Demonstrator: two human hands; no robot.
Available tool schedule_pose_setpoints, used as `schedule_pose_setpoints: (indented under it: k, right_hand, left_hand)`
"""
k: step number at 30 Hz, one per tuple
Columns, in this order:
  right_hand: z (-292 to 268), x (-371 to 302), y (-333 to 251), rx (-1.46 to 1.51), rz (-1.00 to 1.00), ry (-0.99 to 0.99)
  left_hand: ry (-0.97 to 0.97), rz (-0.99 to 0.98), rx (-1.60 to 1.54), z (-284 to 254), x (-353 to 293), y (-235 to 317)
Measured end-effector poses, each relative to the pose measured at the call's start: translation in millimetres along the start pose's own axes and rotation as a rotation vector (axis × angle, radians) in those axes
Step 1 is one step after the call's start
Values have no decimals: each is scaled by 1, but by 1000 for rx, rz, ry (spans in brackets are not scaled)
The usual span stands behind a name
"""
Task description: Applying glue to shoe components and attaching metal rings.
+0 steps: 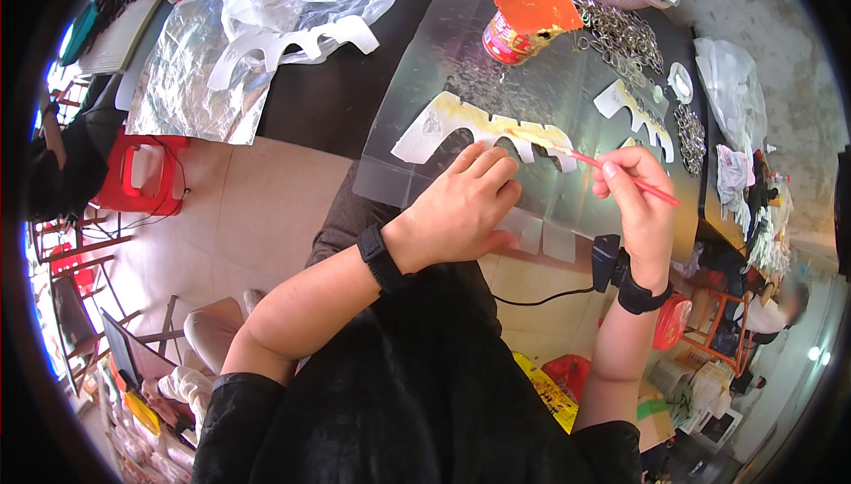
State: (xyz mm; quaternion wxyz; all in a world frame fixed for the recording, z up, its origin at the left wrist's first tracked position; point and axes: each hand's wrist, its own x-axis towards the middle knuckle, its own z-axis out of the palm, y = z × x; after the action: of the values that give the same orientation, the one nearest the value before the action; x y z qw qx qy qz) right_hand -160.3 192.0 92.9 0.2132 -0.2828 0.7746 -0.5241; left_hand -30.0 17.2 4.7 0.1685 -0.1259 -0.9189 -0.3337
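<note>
Spreading out before me, the dark table [306,112] carries a clear plastic sheet [381,178], whose near edge seems to reach past the tabletop toward my lap. Left of the sheet, a strip of dark tabletop gives room to move, bounded by a silver bag [195,67] that overhangs the near edge. On the sheet, close to its near side, lies the white scalloped piece [430,134], its arches facing me and yellowish smears along its far edge. My left hand [479,191] is loosely open, fingers together and slightly bent, fingertips at the piece's arched edge; it grips nothing that I can see. My right hand [636,187] is closed in a pinch, thumb against fingers, off the piece's right end. Farther off stands a red cup [507,42] with an orange flap, well apart from both hands, smeared sheet lying between it and the piece. Thinnest is the red stick [658,192] in my right pinch, its tip over the piece's right end; I can't tell whether they touch.
</note>
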Motion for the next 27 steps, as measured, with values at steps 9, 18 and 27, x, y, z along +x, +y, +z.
schedule_pose_setpoints:
  k: [9,18,27]
  right_hand:
    - [-7,1,-1,-14,-13,87]
    - [-14,-14,5,-30,53,123]
    - [-13,-18,5,-25,-1,144]
  left_hand:
    - [-1,-5,-5,0,2,1]
    - [-19,-83,45,4,9,12]
    - [-43,-152,217,19,8,19]
